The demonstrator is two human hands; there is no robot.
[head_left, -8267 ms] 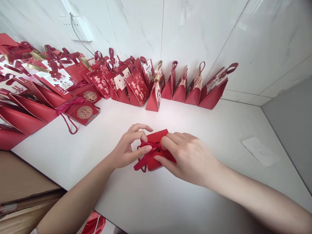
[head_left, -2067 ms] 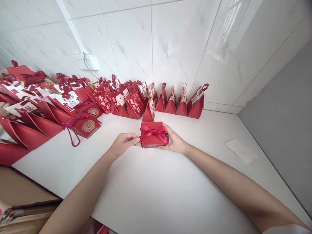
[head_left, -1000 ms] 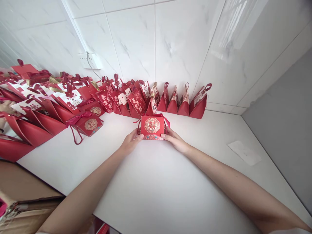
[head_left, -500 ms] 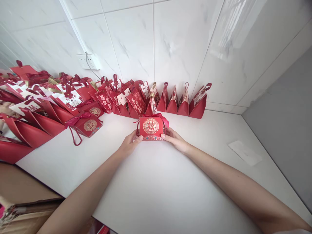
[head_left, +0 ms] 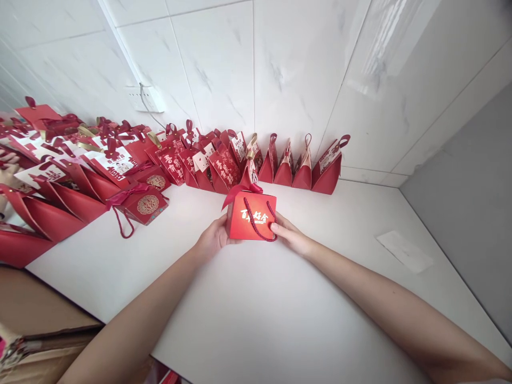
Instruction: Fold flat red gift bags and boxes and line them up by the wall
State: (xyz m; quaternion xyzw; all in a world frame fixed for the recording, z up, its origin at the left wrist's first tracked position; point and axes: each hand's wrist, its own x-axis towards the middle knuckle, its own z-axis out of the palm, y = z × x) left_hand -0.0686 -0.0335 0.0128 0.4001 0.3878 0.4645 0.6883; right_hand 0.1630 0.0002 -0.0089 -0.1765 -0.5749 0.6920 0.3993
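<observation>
Between my hands is a red gift box (head_left: 239, 226) with gold Chinese lettering on the side facing me. A dark red cord handle (head_left: 260, 233) hangs over that side, and a magenta ribbon (head_left: 236, 195) is tied at the top. My left hand (head_left: 215, 234) grips the box's left side, with the fingers partly hidden beneath and behind it. On the right side, my right hand (head_left: 288, 233) holds the box, its thumb pressed on the front by the cord. Two similar boxes, the nearer red box (head_left: 140, 205) with a round gold emblem, lie to the left.
Along the tiled wall (head_left: 296, 69) stands a row of red gift bags (head_left: 226, 165). More bags (head_left: 88, 192) crowd the left, where another person's hand (head_left: 8, 169) shows. A white paper (head_left: 404, 250) lies on the white table (head_left: 280, 320). A cardboard box (head_left: 44, 304) sits lower left.
The gift box has been turned in my hands: the round gold emblem faced me before, and now the lettered side with the cord does. Both hands stay on it.
</observation>
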